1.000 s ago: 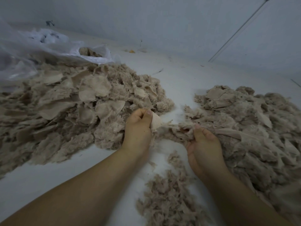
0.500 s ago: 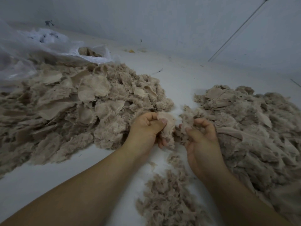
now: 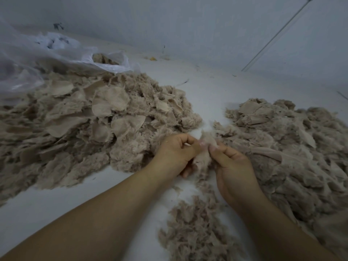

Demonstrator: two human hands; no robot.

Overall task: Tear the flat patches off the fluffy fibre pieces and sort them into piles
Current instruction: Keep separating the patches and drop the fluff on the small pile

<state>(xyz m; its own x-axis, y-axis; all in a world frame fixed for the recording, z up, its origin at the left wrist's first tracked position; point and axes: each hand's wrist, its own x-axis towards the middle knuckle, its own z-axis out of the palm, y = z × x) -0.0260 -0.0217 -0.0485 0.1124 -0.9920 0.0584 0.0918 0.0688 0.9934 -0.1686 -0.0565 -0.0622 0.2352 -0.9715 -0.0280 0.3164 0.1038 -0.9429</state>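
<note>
Between the two big heaps, both hands meet on one fluffy fibre piece (image 3: 204, 157), a beige, woolly tuft with a paler flat patch at its top edge. The left hand (image 3: 176, 152) pinches it with thumb and curled fingers; the right hand (image 3: 232, 164) grips it just beside. The left pile (image 3: 84, 125) shows many flat, ribbed patches among the fluff. The right pile (image 3: 293, 147) looks much the same, and a small near pile (image 3: 195, 230) is loose fluff on the white surface (image 3: 75, 200).
</note>
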